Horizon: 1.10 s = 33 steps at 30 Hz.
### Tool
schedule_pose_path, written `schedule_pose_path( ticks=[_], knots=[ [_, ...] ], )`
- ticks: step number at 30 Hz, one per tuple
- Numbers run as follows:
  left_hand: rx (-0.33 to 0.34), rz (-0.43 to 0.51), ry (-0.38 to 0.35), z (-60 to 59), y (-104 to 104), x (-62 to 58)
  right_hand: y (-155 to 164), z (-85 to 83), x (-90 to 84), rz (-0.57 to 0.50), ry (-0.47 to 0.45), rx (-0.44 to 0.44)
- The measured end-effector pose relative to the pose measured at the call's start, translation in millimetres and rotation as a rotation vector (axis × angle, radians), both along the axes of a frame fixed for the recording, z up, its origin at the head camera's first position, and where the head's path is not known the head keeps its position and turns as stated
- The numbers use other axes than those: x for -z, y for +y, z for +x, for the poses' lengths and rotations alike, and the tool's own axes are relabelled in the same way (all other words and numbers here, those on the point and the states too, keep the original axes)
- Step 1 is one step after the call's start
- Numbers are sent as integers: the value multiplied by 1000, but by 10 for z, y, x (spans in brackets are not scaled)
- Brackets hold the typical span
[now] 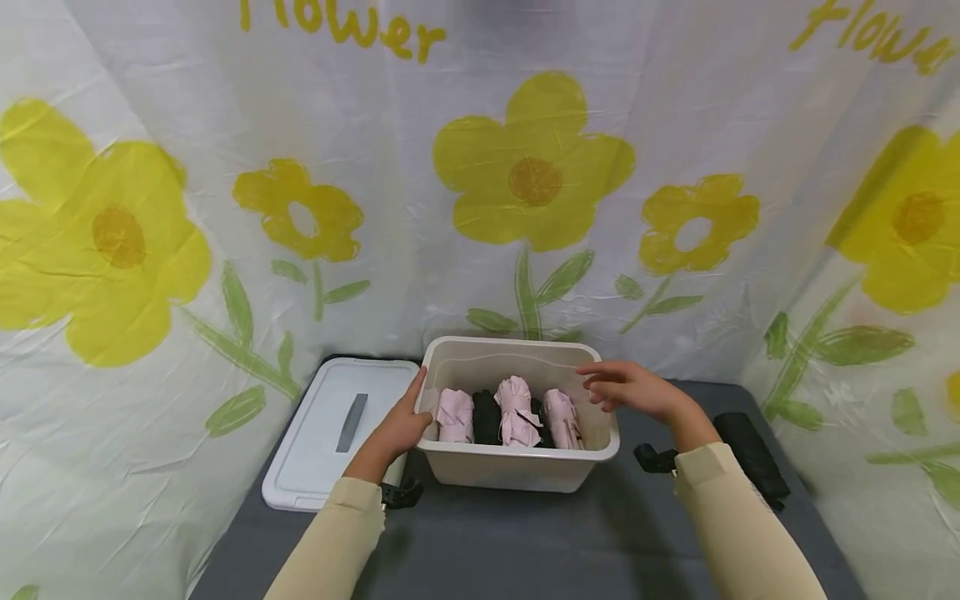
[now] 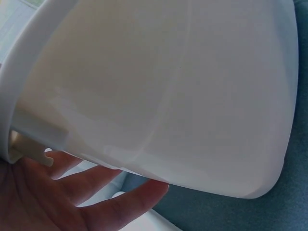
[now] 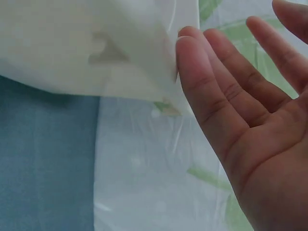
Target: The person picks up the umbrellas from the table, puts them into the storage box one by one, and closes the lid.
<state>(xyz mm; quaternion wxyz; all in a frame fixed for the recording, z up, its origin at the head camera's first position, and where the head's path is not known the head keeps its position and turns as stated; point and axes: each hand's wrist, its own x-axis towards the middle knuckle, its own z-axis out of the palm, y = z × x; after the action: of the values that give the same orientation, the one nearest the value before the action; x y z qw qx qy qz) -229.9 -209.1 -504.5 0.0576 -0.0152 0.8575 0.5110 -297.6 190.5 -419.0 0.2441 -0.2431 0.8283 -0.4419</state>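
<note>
A beige plastic storage bin stands on the dark table. Inside it, rolled pink fabric bundles and black ones lie side by side, looking like folded umbrellas. My left hand grips the bin's left rim. In the left wrist view, the fingers lie along the outside wall; the thumb is hidden there. Over the bin's right rim hovers my right hand, fingers loosely extended and holding nothing. The right wrist view shows its fingertips close to the bin's pale rim; whether they touch is unclear.
A pale lid with a grey handle lies left of the bin, partly behind my left forearm. On the right, a black rolled bundle rests on the table. A flower-printed curtain hangs close behind.
</note>
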Motion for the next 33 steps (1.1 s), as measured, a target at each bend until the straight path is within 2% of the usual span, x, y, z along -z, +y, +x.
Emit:
schedule_pose_path(
  ticks=[8, 16, 25, 33],
  knots=[
    [2, -10, 31, 17, -20, 9, 186, 81, 35, -19, 6, 69],
    [8, 1, 20, 11, -8, 11, 485, 133, 127, -13, 27, 140],
    [5, 12, 5, -10, 0, 35, 846, 229, 261, 35, 59, 240],
    [8, 17, -8, -18, -7, 38, 1106, 283, 370, 138, 126, 322]
  ],
)
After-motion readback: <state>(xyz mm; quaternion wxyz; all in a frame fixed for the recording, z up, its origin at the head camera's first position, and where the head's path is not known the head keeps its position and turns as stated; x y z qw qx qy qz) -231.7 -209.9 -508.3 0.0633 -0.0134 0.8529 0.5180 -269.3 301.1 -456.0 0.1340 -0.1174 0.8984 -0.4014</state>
